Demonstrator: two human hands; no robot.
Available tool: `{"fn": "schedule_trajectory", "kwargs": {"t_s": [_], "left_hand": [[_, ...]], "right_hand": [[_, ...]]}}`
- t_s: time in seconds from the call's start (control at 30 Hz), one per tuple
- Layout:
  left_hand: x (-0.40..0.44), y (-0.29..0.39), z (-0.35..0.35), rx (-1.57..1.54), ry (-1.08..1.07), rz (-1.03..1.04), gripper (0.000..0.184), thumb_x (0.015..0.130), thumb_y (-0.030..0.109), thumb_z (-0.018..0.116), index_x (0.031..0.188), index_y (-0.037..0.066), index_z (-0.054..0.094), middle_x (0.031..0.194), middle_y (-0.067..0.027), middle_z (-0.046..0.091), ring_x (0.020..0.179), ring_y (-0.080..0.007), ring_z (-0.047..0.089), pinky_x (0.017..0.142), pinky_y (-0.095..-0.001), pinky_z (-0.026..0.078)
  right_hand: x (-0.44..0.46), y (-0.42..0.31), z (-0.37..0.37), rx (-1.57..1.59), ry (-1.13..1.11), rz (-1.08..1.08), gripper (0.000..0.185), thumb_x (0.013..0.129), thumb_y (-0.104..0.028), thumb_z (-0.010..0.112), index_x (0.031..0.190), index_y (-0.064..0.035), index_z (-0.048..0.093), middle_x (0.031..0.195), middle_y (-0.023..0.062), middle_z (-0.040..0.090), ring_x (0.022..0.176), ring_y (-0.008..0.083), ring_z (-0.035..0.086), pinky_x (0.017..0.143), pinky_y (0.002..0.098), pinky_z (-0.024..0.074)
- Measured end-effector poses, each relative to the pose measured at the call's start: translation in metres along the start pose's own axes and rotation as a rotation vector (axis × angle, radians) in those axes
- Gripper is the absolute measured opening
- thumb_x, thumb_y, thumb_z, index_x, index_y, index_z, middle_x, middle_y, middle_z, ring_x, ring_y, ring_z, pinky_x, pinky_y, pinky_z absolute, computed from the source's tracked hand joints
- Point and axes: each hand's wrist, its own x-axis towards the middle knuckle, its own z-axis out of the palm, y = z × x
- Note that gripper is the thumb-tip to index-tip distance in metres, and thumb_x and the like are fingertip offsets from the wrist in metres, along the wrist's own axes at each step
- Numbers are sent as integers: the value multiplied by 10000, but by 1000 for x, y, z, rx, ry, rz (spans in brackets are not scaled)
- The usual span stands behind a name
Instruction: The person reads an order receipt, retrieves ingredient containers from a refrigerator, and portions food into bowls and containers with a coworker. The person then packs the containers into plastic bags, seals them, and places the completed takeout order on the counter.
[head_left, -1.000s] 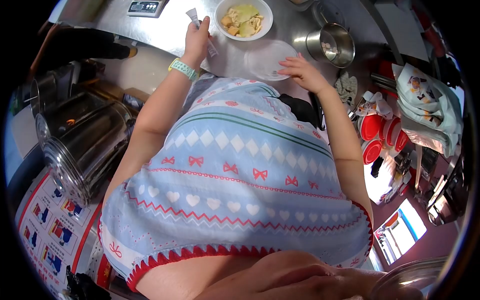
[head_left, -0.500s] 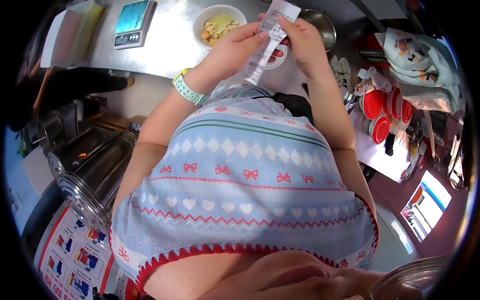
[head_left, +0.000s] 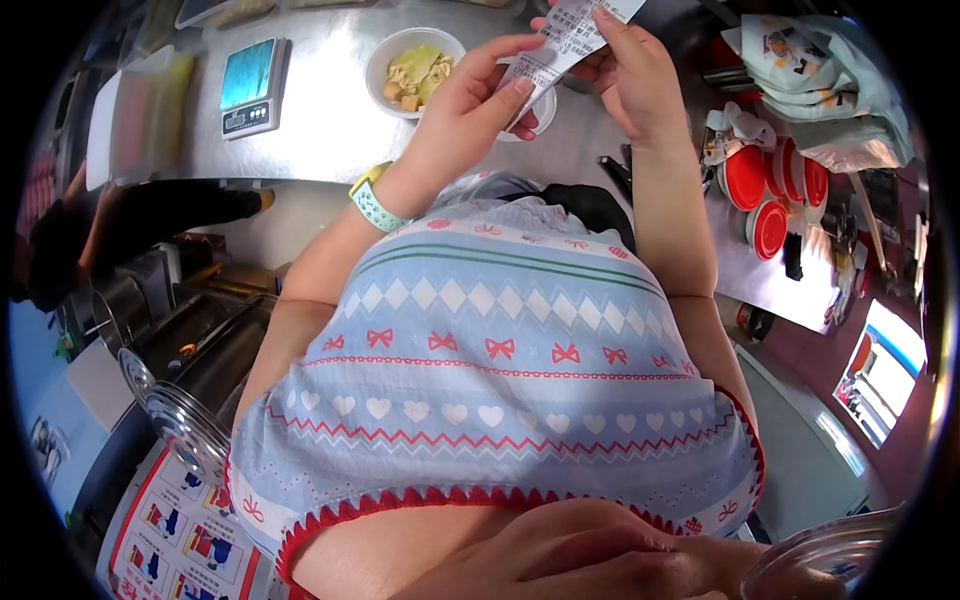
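Observation:
Both my hands hold a long printed paper receipt (head_left: 565, 42) over the metal counter. My left hand (head_left: 478, 98), with a yellow and mint watch strap at its wrist, pinches the lower part between thumb and fingers. Higher up, my right hand (head_left: 640, 75) grips the paper's right edge. Just left of the receipt is a white bowl (head_left: 374, 76) with pale yellow pieces and brown chunks in it. A second white round container (head_left: 546, 112) is partly hidden behind my left fingers and the paper.
A digital scale (head_left: 250, 112) and upright plastic containers (head_left: 130, 125) are on the counter's left. To the right are red round lids (head_left: 768, 228) and printed plastic bags (head_left: 815, 85). Metal pots with lids (head_left: 190, 430) stand at lower left. A person in dark clothing (head_left: 150, 225) is at far left.
My right hand has shifted right and the receipt slants more, its lower end now up by my left fingers. The view has shifted, and the metal bowl behind my right hand is mostly hidden.

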Motion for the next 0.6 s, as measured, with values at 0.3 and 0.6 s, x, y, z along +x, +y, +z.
{"fn": "schedule_trajectory", "kwargs": {"t_s": [0.3,0.6], "left_hand": [[2,74,-1,814,56,564,462,826,-2,610,1279,51,539,1370,-181,446,1151,-273,502,924,-366,457],[-85,233,-35,1414,488,1920,323,926,-8,433,1230,86,381,1198,-261,467,1040,-374,565,781,-464,599]], "right_hand": [[17,-30,-21,-48,155,-244,224,983,-211,507,1044,-1,555,916,94,643,796,179,639,753,346,546],[102,-173,-101,-327,272,-631,267,1003,-268,442,1052,-43,577,777,41,594,623,117,547,556,272,488]]}}
